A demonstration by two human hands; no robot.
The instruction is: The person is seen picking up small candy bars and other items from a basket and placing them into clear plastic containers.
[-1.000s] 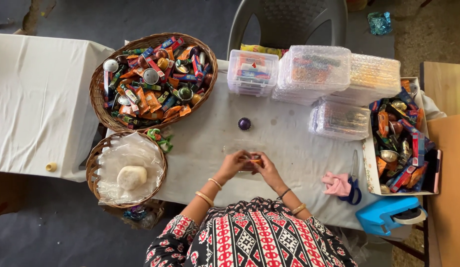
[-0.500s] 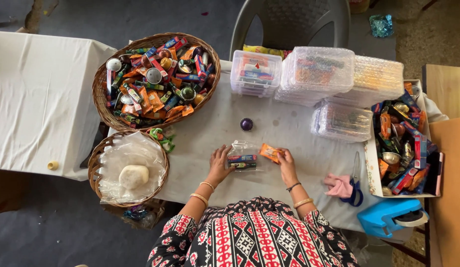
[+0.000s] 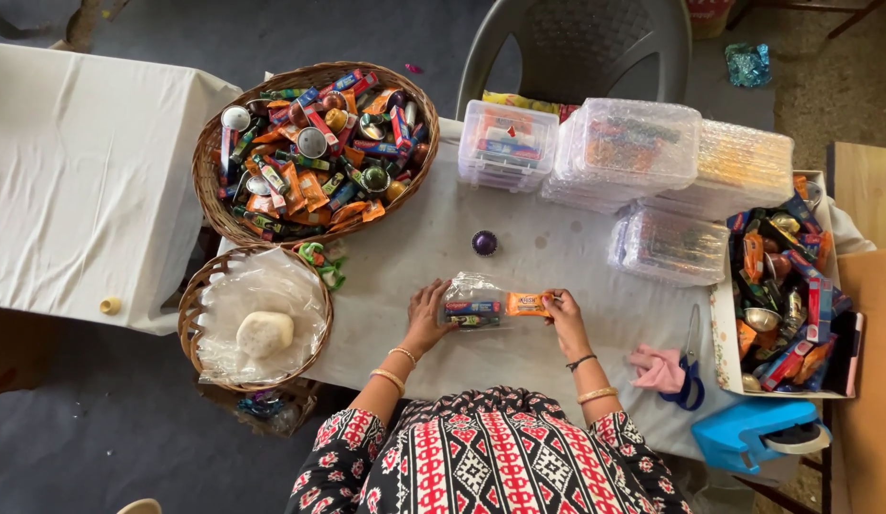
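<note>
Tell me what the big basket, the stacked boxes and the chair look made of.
Big basket: woven cane or wicker, brown, visible weave.
Stacked boxes: clear plastic, glossy, contents show through.
Chair: grey moulded plastic by the look, matte, with a perforated seat.

I wear a black top printed with red and white geometric patterns, its floral-patterned sleeves ending above the elbows. My left hand (image 3: 426,317) has two gold bangles at its wrist; my right hand (image 3: 566,323) has a thin dark band and a gold bangle.
</note>
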